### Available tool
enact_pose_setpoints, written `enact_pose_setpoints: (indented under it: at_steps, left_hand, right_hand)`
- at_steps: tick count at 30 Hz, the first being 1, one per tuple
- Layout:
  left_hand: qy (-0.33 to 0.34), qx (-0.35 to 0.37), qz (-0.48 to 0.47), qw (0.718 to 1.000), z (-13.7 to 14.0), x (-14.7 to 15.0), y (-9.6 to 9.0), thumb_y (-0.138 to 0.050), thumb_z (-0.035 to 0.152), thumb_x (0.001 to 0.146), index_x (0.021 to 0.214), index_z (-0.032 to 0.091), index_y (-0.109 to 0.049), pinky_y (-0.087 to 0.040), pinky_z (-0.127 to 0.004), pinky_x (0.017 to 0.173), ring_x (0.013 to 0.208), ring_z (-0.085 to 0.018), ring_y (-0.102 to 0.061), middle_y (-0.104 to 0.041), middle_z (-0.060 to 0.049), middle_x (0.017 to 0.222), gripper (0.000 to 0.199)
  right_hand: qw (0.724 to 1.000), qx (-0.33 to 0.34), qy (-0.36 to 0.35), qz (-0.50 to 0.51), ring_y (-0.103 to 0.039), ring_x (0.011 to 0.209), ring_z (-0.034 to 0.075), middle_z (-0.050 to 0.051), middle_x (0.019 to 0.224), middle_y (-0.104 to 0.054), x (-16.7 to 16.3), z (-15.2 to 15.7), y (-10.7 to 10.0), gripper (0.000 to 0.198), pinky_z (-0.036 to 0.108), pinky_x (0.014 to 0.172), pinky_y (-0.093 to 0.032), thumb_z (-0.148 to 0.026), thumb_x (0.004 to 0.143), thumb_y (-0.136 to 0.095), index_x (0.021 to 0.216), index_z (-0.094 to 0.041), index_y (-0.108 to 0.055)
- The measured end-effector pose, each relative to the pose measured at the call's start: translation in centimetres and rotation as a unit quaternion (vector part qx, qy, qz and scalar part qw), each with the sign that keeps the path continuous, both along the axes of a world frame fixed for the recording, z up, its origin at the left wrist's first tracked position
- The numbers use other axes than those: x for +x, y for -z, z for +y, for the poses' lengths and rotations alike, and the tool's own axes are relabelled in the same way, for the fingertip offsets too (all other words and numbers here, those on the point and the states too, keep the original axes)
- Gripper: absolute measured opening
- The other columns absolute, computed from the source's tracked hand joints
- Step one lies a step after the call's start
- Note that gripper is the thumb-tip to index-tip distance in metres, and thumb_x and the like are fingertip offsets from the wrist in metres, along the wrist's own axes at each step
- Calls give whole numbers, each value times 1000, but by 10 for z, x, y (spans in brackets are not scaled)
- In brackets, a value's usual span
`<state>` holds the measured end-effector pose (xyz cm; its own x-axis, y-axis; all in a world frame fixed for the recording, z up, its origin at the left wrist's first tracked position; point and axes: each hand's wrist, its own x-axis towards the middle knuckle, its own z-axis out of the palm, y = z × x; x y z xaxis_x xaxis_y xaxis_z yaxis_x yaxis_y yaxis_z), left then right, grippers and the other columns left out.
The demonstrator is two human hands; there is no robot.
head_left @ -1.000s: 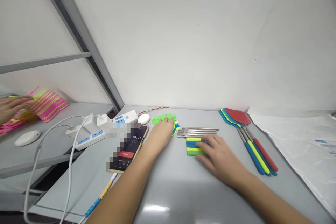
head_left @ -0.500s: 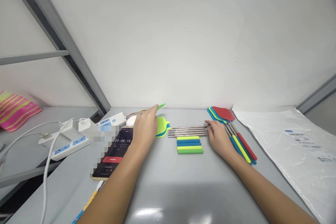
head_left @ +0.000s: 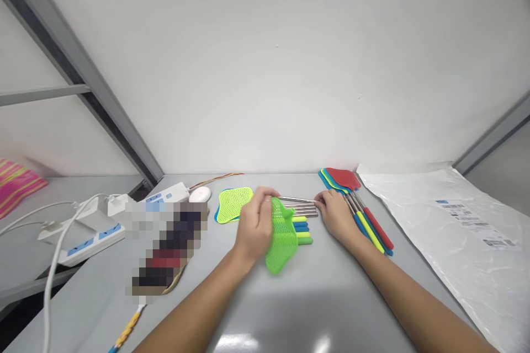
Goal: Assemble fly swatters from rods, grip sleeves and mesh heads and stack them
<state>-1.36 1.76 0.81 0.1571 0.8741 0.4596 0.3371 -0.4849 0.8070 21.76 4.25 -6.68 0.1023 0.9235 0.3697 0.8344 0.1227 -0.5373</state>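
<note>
My left hand (head_left: 255, 226) is closed on a bright green fly swatter head (head_left: 282, 245), a perforated plastic paddle tilted above the table. My right hand (head_left: 336, 214) pinches the right end of a thin metal rod (head_left: 296, 198), which slants slightly over several other metal rods (head_left: 306, 212). Just in front of them lie short handle grips (head_left: 304, 228) in yellow, blue and green, partly covered by the green head. Left of my left hand, a yellow swatter head (head_left: 234, 205) rests on a blue one. Beside my right hand, whole fly swatters (head_left: 379, 229) lie stacked, a red one on top.
A white plastic mailing bag (head_left: 439, 248) covers the table's right side. On the left are a pixelated phone (head_left: 169, 253), a white mouse-like object (head_left: 200, 194), power strips (head_left: 93, 242) and white cables. A wall (head_left: 265, 77) closes off the back.
My left hand has moved right from the swatter heads, bringing the green head over the grips. My right fingers have closed on a rod, which now slants. The view has shifted slightly.
</note>
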Motion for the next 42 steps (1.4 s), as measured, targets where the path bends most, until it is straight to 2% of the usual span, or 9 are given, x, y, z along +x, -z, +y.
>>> enact_pose_setpoints:
  at_steps: [6, 10, 14, 17, 20, 23, 31, 36, 42]
  left_hand:
    - [181, -53, 124, 974, -27, 20, 6, -29, 37, 97, 90, 22, -57, -35, -27, 61, 60, -14, -48, -49, 3, 63, 32]
    - [199, -54, 174, 963, -31, 22, 3, -42, 51, 89, 98, 23, -56, -37, -29, 66, 71, -18, -54, -59, 0, 77, 34]
    - [176, -69, 202, 961, -31, 20, -6, -60, 67, 68, 101, 24, -55, -39, -31, 69, 80, -22, -55, -62, -2, 92, 54]
    - [149, -88, 225, 959, -34, 23, -10, -64, 67, 64, 98, 25, -56, -38, -31, 69, 80, -22, -54, -62, -2, 92, 55]
    - [122, -103, 253, 954, -35, 26, -9, -57, 65, 73, 82, 23, -56, -33, -29, 62, 70, -19, -51, -60, -1, 77, 44]
    - [111, -121, 266, 950, -32, 27, -5, -51, 69, 76, 70, 21, -51, -26, -27, 55, 61, -16, -46, -54, 1, 65, 48]
    - [166, -221, 169, 946, -26, 25, -2, -52, 63, 80, 74, 18, -57, -31, -27, 58, 66, -16, -51, -59, -1, 72, 46]
    - [242, -330, 77, 909, -28, 28, 3, -55, 60, 80, 78, 16, -58, -35, -25, 58, 68, -16, -53, -59, -1, 75, 44]
    - [280, -349, 98, 889, -26, 29, 13, -52, 62, 81, 72, 16, -56, -32, -24, 55, 60, -12, -47, -51, 1, 68, 47]
  right_hand:
    - [994, 8, 11, 111, -53, 82, 23, 7, 82, -60, -2, -2, -5, 11, 36, 75, -38, -27, 87, -48, 81, -20, -55]
    - [974, 24, 29, 224, -54, 72, 20, 4, 79, -60, -3, -7, -13, 19, 34, 68, -42, -37, 92, -42, 84, -22, -50]
    - [936, 53, 48, 344, -57, 66, 17, 1, 76, -61, -6, -14, -22, 28, 32, 64, -48, -50, 93, -37, 89, -24, -47]
    - [884, 81, 45, 458, -60, 64, 14, 0, 79, -63, -5, -20, -34, 31, 31, 64, -52, -55, 91, -38, 91, -25, -46]
    - [797, 98, 29, 595, -58, 58, 13, 0, 73, -63, 0, -25, -48, 26, 30, 59, -53, -49, 88, -50, 87, -23, -46]
    - [762, 104, 33, 638, -55, 53, 12, 0, 68, -63, 9, -29, -59, 20, 27, 52, -49, -41, 89, -51, 85, -22, -47]
    - [763, 127, 48, 632, -37, 41, 8, -5, 59, -55, 17, -33, -65, 19, 21, 44, -40, -41, 90, -49, 86, -23, -48]
    - [765, 134, 53, 628, -34, 40, 7, -7, 57, -51, 13, -33, -65, 21, 21, 44, -40, -44, 90, -49, 87, -24, -48]
    - [773, 126, 49, 620, -33, 40, 7, -7, 56, -50, 10, -31, -61, 23, 21, 44, -41, -47, 89, -49, 87, -24, -48]
